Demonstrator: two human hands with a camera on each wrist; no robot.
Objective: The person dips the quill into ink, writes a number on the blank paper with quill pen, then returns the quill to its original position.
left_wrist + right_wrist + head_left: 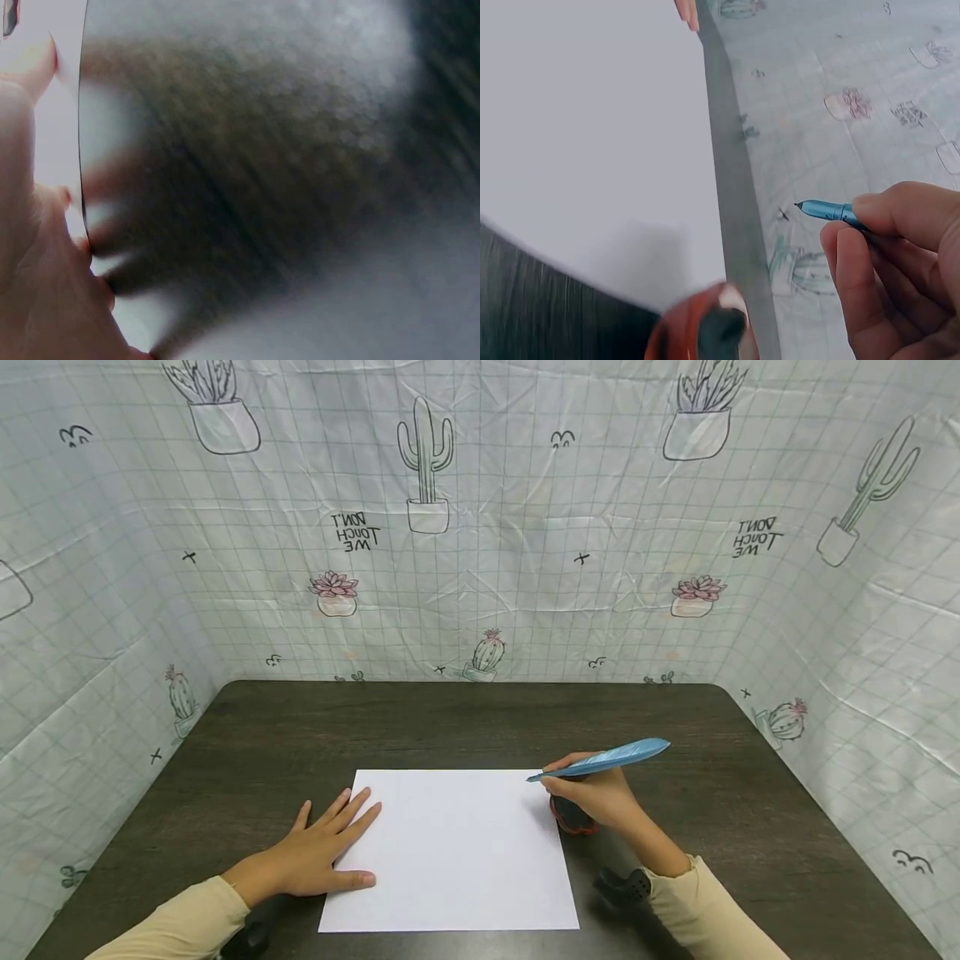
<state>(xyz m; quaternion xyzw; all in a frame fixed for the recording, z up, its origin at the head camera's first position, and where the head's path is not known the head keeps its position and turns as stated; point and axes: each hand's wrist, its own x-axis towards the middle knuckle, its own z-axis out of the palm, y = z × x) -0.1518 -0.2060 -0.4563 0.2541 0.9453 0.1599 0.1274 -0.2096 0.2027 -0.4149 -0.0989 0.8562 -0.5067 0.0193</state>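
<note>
A blank white sheet of paper [450, 860] lies on the dark table. My left hand [311, 856] rests on its left edge with the fingers spread; in the left wrist view that hand [45, 262] shows only in part. Between thumb and fingers, my right hand [607, 797] pinches a blue feather pen [618, 757] above the sheet's upper right corner. Its dark tip is bare in the right wrist view, where the pen [826, 211] appears clear of the paper. Below the right hand stands a small dark container with a red rim [576, 828], partly hidden.
The dark wooden table [450, 722] extends around the paper. Behind it and at both sides hangs a white grid cloth [510, 585] printed with cacti. A black wrist device [624, 887] sits under the right wrist, near the table.
</note>
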